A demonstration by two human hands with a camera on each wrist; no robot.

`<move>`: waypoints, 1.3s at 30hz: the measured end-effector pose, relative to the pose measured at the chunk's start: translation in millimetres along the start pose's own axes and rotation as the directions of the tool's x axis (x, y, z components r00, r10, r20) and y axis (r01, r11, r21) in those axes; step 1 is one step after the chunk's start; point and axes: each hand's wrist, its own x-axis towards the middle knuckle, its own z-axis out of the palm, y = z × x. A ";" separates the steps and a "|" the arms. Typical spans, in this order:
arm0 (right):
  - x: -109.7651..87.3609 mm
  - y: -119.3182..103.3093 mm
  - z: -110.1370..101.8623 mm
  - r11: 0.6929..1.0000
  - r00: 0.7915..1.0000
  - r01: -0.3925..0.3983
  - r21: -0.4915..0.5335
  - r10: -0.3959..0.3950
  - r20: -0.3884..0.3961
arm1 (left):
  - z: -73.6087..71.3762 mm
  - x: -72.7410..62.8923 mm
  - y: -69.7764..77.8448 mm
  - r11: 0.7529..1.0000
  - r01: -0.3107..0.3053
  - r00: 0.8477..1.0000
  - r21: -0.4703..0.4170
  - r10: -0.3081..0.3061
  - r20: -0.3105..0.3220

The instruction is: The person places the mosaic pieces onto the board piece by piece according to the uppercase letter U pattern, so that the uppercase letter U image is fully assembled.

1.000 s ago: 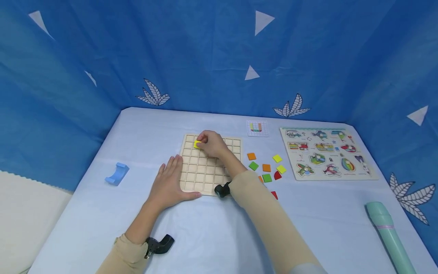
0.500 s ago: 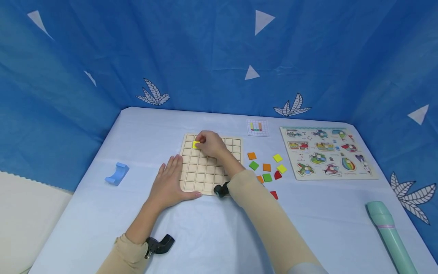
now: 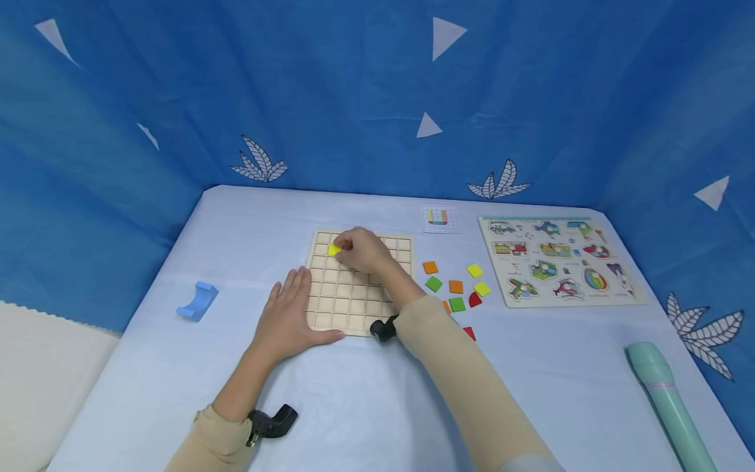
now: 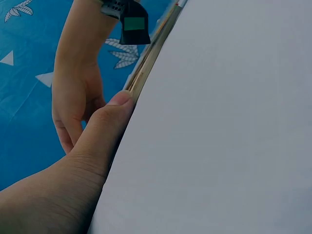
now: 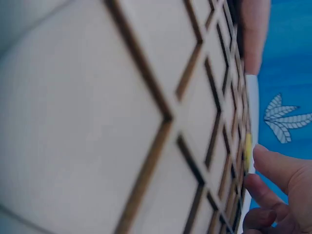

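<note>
A wooden grid board (image 3: 342,306) lies in the middle of the table. My left hand (image 3: 286,314) rests spread along its left edge and near-left corner. In the left wrist view, the left thumb (image 4: 112,114) lies along the board's side. My right hand (image 3: 366,252) reaches over the far-left part of the board, thumb and index finger pinching at the right edge of a yellow square tile (image 3: 333,250). That tile sits low at a grid cell, and in the right wrist view the yellow tile (image 5: 248,148) shows flat against the board right at the fingertips.
Right of the board lie loose tiles: orange (image 3: 456,286), green (image 3: 433,284), yellow (image 3: 474,270) and red (image 3: 475,299). Behind them is a pattern card (image 3: 439,227). A picture puzzle board (image 3: 495,262), a mint-green microphone-shaped object (image 3: 666,393) and a curved blue block (image 3: 198,301) lie farther out.
The right hand has shifted slightly left with the yellow tile, which now shows more of its face, lower in the grid. The left hand has stayed on the board's edge.
</note>
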 end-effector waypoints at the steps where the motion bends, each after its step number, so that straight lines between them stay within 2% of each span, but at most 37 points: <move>1: -1.5 0.6 -1.6 1.000 1.000 0.001 0.027 -0.001 0.005 | 0.2 -0.1 -0.3 1.000 -0.002 1.000 -0.001 0.002 -0.002; 5: -8.4 3.7 -11.0 0.994 1.000 0.014 0.105 -0.015 0.012 | 0.7 -0.5 -1.1 1.000 -0.005 1.000 0.004 0.005 -0.009; 11: -25.0 15.6 -32.1 0.993 1.000 0.010 0.120 -0.009 -0.010 | 1.0 0.0 0.0 1.000 -0.002 1.000 0.002 0.002 -0.014; 22: -66.2 66.8 -76.2 0.985 0.993 -0.044 0.169 0.062 -0.105 | 4.8 2.3 -0.2 1.000 -0.007 0.999 0.007 0.007 -0.032; 29: -89.1 98.5 -102.1 0.990 0.982 -0.080 0.112 0.098 -0.162 | 6.0 3.2 1.9 1.000 -0.011 1.000 0.009 0.011 -0.020; 39: -119.0 129.3 -124.1 0.984 0.951 -0.168 0.065 0.179 -0.253 | 6.3 4.2 6.7 1.000 -0.017 1.000 0.005 0.017 -0.018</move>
